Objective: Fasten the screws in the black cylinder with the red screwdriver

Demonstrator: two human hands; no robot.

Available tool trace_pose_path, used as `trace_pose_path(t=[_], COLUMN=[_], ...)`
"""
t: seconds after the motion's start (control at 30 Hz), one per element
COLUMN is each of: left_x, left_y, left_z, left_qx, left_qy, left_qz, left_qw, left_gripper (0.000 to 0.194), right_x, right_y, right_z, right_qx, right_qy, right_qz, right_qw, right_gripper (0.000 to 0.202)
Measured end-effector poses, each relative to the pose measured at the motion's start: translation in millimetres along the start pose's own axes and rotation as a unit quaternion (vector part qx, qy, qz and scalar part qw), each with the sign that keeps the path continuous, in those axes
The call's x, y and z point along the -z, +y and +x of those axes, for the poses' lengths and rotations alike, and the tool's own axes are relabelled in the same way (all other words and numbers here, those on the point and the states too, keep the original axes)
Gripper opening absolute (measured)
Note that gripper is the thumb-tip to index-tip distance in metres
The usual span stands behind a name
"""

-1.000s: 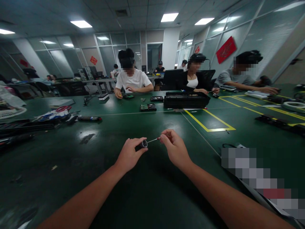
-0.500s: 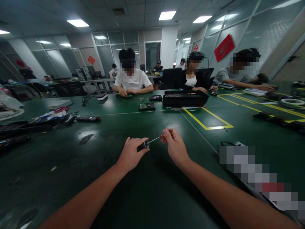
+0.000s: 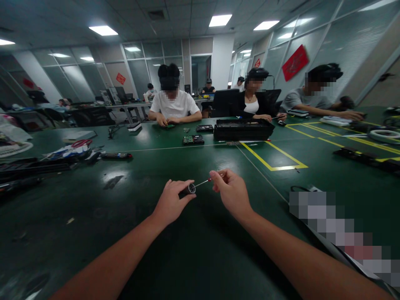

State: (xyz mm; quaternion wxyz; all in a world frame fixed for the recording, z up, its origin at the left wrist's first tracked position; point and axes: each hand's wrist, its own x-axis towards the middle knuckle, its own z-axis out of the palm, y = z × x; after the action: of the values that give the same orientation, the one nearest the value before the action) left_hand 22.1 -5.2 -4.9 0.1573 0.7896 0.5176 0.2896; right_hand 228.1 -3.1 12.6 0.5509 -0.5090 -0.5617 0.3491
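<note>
We work over the green table (image 3: 187,262), with our 2 forearms angled inward so both hands meet near the middle, where we can look straight down on them. Our right hand (image 3: 233,193) grasps a slim screwdriver (image 3: 203,183) by its handle end, fingers curled around it, probably for fine control of the shaft. Our left hand (image 3: 170,202) grips a short dark cylinder (image 3: 185,191) between thumb and fingers, seemingly to steady it with its ringed mouth turned toward the driver. The cylinder is just left of the right hand, and the shaft slants down to its mouth; how deep the tip goes, we cannot tell. Our own fingers hide most of the cylinder's body and the driver's handle.

Across from us sit 3 co-workers at the far side, the nearest in a white shirt (image 3: 175,104). A long black case (image 3: 242,132) partly blocks our view of the person in the dark jacket. Near our right forearm lies a blurred-out item (image 3: 331,233), which limits room on that side. Farther off we see a dark pen-shaped tool (image 3: 115,156), a green circuit board (image 3: 193,139) and, smallest, a pale scrap (image 3: 70,220).
</note>
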Motion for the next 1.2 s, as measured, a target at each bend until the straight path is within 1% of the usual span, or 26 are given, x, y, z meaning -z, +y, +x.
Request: trace_pose_path(t=[0.07, 0.17, 0.23, 0.37, 0.5, 0.57, 0.7, 0.77, 0.9, 0.97, 1.03, 1.1, 1.2], left_x=[0.8, 2.2, 2.5, 1.4, 1.2, 1.5, 1.1, 0.8, 2.5, 3.9, 4.9, 5.1, 4.4], left_y=[0.1, 0.4, -0.4, -2.8, -2.5, -2.1, -3.0, -4.0, -5.9, -6.3, -6.2, -5.9, -5.3], left_z=[0.1, 0.2, 0.1, -0.8, -1.0, -0.9, -1.5, -1.7, -1.2, -0.8, -0.4, -0.2, -0.5], left_qx=[0.002, 0.005, 0.003, -0.006, -0.001, 0.001, -0.003, -0.007, -0.001, 0.002, 0.003, 0.004, 0.003], left_qy=[0.000, -0.002, 0.000, 0.002, -0.005, -0.002, -0.001, -0.005, 0.001, 0.007, 0.009, 0.008, 0.003], left_qz=[0.002, 0.008, 0.010, 0.003, 0.008, 0.009, 0.006, 0.006, 0.012, 0.016, 0.018, 0.019, 0.019], left_qw=[1.000, 1.000, 1.000, 1.000, 1.000, 1.000, 1.000, 1.000, 1.000, 1.000, 1.000, 1.000, 1.000], left_gripper=[0.041, 0.040, 0.040, 0.040, 0.041, 0.040, 0.041, 0.041, 0.041, 0.040, 0.041, 0.041, 0.040], right_x=[0.7, 0.9, 0.9, 1.2, 1.6, 1.9, 2.6, 2.9, 3.8, 4.2, 4.2, 3.8, 1.7], right_y=[-2.7, -3.8, -3.3, -2.4, -1.8, -2.2, -3.0, -1.7, 2.7, 3.9, 4.5, 5.1, 6.8], right_z=[-1.6, -4.0, -5.3, -6.1, -6.4, -6.7, -6.7, -6.3, -4.1, -2.6, -1.6, -1.4, -1.8], right_qx=[0.023, 0.065, 0.078, 0.078, 0.097, 0.096, 0.094, 0.086, 0.077, 0.064, 0.050, 0.047, 0.054], right_qy=[-0.012, -0.032, -0.041, -0.029, -0.043, -0.053, -0.040, -0.040, -0.070, -0.080, -0.076, -0.070, -0.066], right_qz=[-0.015, -0.004, -0.020, -0.104, -0.109, -0.105, -0.132, -0.119, -0.048, -0.055, -0.080, -0.082, -0.025], right_qw=[1.000, 0.997, 0.996, 0.991, 0.988, 0.988, 0.986, 0.988, 0.993, 0.993, 0.993, 0.993, 0.996], right_gripper=[0.029, 0.016, 0.013, 0.029, 0.025, 0.028, 0.030, 0.030, 0.033, 0.029, 0.029, 0.029, 0.025])
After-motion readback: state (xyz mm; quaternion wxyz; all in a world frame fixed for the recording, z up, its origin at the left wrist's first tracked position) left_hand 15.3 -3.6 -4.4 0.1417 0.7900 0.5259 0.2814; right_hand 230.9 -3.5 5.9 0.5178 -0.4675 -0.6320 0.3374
